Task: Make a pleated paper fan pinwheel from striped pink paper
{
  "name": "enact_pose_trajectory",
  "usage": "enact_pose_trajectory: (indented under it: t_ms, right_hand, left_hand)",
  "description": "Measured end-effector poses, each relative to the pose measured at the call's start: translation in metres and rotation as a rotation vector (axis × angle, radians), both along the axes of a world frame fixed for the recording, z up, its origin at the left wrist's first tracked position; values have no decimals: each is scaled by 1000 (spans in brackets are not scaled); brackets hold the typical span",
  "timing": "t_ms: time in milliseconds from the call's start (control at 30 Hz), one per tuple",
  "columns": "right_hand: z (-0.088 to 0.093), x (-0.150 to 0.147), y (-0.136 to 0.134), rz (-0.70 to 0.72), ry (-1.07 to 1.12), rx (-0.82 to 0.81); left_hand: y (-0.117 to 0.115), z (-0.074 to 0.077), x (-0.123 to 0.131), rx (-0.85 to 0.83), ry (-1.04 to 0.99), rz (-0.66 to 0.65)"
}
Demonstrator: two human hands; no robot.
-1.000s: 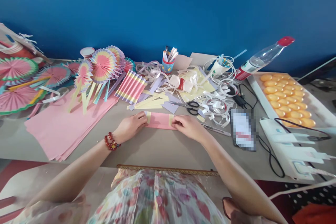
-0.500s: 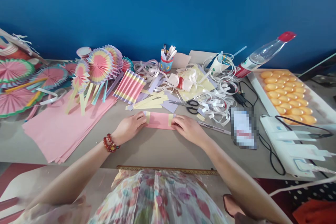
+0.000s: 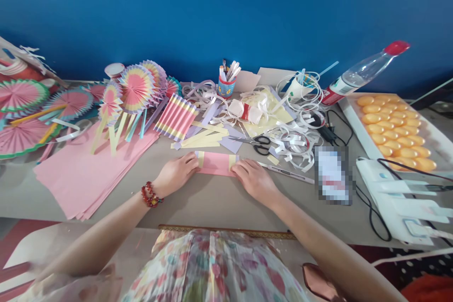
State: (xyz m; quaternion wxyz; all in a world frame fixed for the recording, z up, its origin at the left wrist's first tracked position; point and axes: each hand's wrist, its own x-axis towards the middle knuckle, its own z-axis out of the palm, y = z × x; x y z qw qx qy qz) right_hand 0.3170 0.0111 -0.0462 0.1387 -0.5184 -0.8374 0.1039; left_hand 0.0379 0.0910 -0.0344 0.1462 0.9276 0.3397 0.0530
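A folded pink paper strip point(image 3: 216, 163) with yellow and purple bands at its ends lies between my hands on the grey table. My left hand point(image 3: 178, 171) grips its left end, fingers closed along the edge. At the right end, my right hand point(image 3: 253, 177) holds the paper with curled fingers. Just beyond lie pale yellow paper strips point(image 3: 205, 137) and a pair of black-handled scissors point(image 3: 261, 145). A pleated pink, yellow and purple sheet point(image 3: 176, 117) rests behind my left hand. By my right hand lies a slim silver tool point(image 3: 288, 173), perhaps a craft knife.
Pink paper sheets point(image 3: 88, 174) and finished paper fans point(image 3: 136, 84) cover the left. Behind are tangled white tape strips point(image 3: 293, 144) and a pen cup point(image 3: 227, 86). A bottle point(image 3: 348, 84), blurred phone point(image 3: 332, 174), power strip point(image 3: 380, 203) and box of yellow ovals point(image 3: 348, 118) stand right.
The view has shifted slightly, so things on the table appear a little farther right. Both hands stay on the folded paper's ends.
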Motion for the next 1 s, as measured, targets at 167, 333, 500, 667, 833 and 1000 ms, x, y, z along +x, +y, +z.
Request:
enact_pose_trajectory:
  t_ms: [167,333,500,667,833,1000]
  right_hand:
    - [0,1,-4,35,-65,76]
    - [-3,1,-2,18,-70,146]
    - [0,1,-5,50,-97,199]
    - [7,4,-20,79,-158,246]
    - [5,-5,-37,1,-231,226]
    - [-2,-11,-39,-47,-187,234]
  left_hand:
    - [0,-5,-2,62,23,-54]
    - [2,-11,-4,148,83,-113]
    - [2,-10,-8,188,77,-130]
    - [-9,-5,-16,253,75,-144]
    - [-20,1,-21,249,87,-188]
    - [-23,1,-28,212,101,-236]
